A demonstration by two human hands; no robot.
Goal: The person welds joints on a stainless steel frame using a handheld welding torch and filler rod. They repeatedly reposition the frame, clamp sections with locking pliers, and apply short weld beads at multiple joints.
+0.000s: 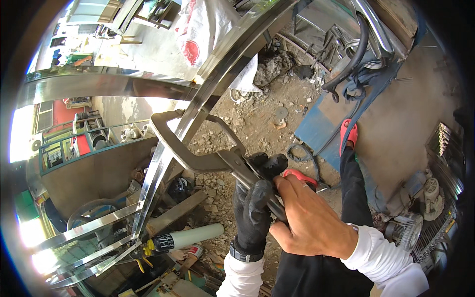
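Centrally placed: steel locking C-clamp (pixel 208 162); straddles polished metal bar (pixel 157 173) above rubble-strewn ground (pixel 264 111); sits in fingers of black-gloved left hand (pixel 251 208) and bare right hand (pixel 311 218), both closed around handles (pixel 241 172).

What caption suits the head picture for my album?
Gloved left hand and bare right hand hold a clamp around a shiny bar.

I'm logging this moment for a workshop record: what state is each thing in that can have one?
Shiny diagonal metal bar: joined to other bars
Locking C-clamp pliers: jaws around the bar; tightness unclear
Left hand: gloved, closed on the pliers
Right hand: bare, closed on the pliers
White sack: crumpled
Thick black hose: curved
Red shoe: worn
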